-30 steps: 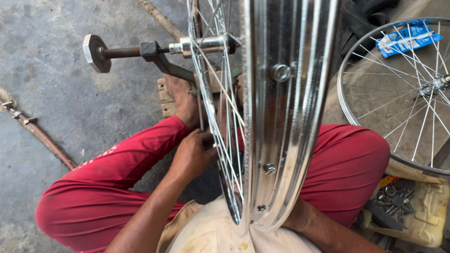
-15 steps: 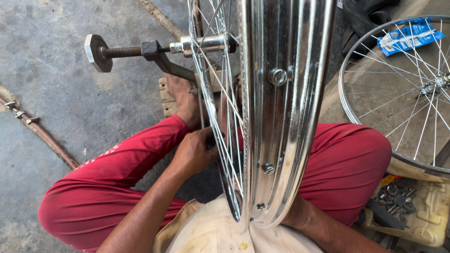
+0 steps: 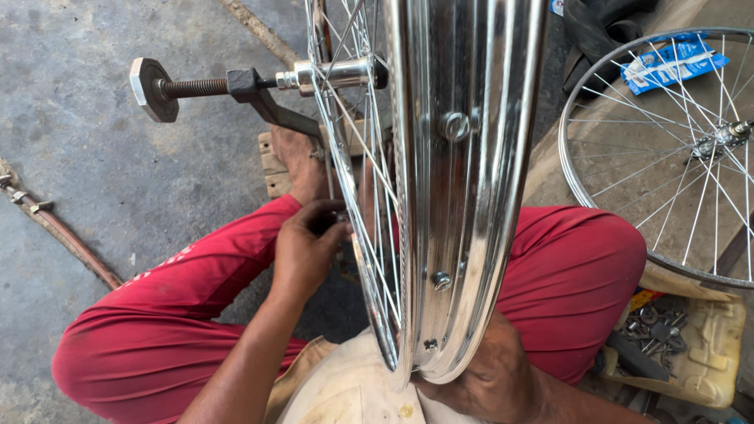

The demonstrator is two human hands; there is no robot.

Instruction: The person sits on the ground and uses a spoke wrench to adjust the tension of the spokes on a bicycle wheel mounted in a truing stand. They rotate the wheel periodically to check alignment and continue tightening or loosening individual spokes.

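A shiny steel bicycle rim [image 3: 463,180] stands upright between my knees, mounted by its hub [image 3: 334,74] on a dark truing stand arm with a threaded bolt [image 3: 184,86]. My left hand [image 3: 306,247] is pinched on a spoke [image 3: 357,235] near the rim's left side; whether it holds a small tool is hidden. Low on the right, my right hand [image 3: 491,377] grips the bottom of the rim from behind. My legs in red trousers [image 3: 196,290] frame the wheel, and my bare foot [image 3: 302,161] rests on a wooden block.
A second spoked wheel [image 3: 667,149] lies flat at the right, with a blue packet [image 3: 671,63] beyond it. A yellowish tray of nuts and small metal parts [image 3: 683,338] sits by my right knee. A rusty rod [image 3: 55,228] lies on the concrete floor at left.
My left hand has shifted slightly along the spokes, fingers working at one spoke. The wheel and my right hand stay about where they were.
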